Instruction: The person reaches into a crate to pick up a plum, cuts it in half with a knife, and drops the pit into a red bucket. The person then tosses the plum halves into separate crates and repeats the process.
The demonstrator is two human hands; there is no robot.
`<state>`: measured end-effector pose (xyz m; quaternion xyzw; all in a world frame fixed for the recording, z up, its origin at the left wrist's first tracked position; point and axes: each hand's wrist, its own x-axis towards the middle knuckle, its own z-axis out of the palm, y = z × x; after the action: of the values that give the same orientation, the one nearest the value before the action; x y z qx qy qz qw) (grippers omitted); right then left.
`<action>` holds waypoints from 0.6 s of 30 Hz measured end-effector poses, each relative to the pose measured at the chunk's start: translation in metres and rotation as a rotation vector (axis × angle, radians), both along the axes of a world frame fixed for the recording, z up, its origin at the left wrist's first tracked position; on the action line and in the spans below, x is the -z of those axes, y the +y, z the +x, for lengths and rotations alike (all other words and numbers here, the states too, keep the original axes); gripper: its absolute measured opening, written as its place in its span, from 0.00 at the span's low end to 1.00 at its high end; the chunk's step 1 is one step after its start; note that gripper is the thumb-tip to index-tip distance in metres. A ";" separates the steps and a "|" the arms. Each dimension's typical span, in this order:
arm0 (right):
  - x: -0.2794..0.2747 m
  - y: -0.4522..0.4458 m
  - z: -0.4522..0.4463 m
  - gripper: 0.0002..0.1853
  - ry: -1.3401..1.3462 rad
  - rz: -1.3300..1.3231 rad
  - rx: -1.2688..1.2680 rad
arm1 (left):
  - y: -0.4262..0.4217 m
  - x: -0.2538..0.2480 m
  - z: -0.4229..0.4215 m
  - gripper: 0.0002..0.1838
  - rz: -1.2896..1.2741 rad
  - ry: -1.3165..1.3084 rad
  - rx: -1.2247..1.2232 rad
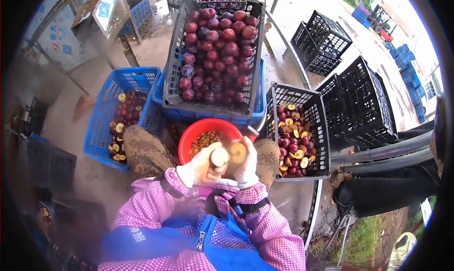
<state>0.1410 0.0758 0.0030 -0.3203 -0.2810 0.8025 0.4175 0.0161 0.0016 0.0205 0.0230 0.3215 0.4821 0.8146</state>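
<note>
Over the red basin (183, 141), both hands are close together at mid-chest. My left hand (204, 166) is closed around a plum half (219, 156), its pale yellow cut face turned up. A second plum half (238, 152), slightly blurred, sits in the closed fingers of my right hand (247, 164). Plum pits (204, 141) with bits of flesh lie in the basin, which stands between my knees. Just above my right hand, a thin metal bar (259, 128) shows beside the basin's rim; I cannot tell what it belongs to.
A black crate (171, 72) of whole plums rests on a blue crate (263, 88) ahead. Halved plums fill part of a blue crate (101, 100) at left and a black crate (323, 124) at right. Stacked black crates (362, 105) and metal rails (388, 148) stand farther right.
</note>
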 end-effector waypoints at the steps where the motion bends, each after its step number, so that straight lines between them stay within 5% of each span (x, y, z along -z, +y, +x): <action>1: -0.014 -0.006 -0.003 0.17 0.037 -0.049 0.125 | 0.001 -0.009 0.000 0.30 -0.019 0.039 -0.058; 4: -0.016 0.005 0.016 0.17 -0.144 -0.197 0.058 | 0.001 0.004 -0.012 0.27 0.048 0.020 -0.095; 5: -0.011 0.007 0.021 0.17 -0.187 -0.043 0.146 | 0.001 0.005 -0.018 0.27 0.042 0.032 -0.131; 8: -0.002 0.035 0.039 0.17 -0.130 -0.232 0.270 | -0.001 0.007 -0.038 0.26 0.089 0.007 -0.216; 15: 0.018 0.037 0.026 0.18 0.108 -0.501 -0.040 | 0.000 0.025 -0.028 0.27 -0.078 -0.001 -0.296; 18: 0.048 0.043 0.012 0.18 -0.094 -0.362 0.198 | -0.010 0.040 -0.019 0.27 -0.152 0.082 -0.402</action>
<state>0.1530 0.1191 -0.0448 -0.4534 -0.1187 0.7791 0.4163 -0.0027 -0.0083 -0.0198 -0.0836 0.3879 0.6077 0.6879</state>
